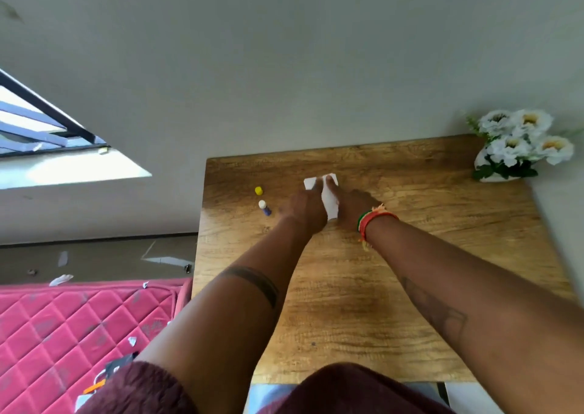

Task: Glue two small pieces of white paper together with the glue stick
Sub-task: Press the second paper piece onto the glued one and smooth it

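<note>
White paper (329, 203) lies on the wooden table (347, 303) near its far edge, and I cannot tell the two pieces apart where they overlap. My left hand (305, 209) rests on the paper's left side, its fingers reaching onto the sheet. Pressing on the right side is my right hand (349, 205), with one fingertip near the paper's far end. The glue stick (264, 207), blue with its white tip uncovered, lies on the table left of my left hand. Its yellow cap (258, 190) sits apart, just beyond it.
A white vase of white flowers (518, 148) stands at the table's far right corner against the wall. Left of the table lies a pink quilted mattress (72, 328) with paper scraps on it. The table's left edge runs close to the glue stick.
</note>
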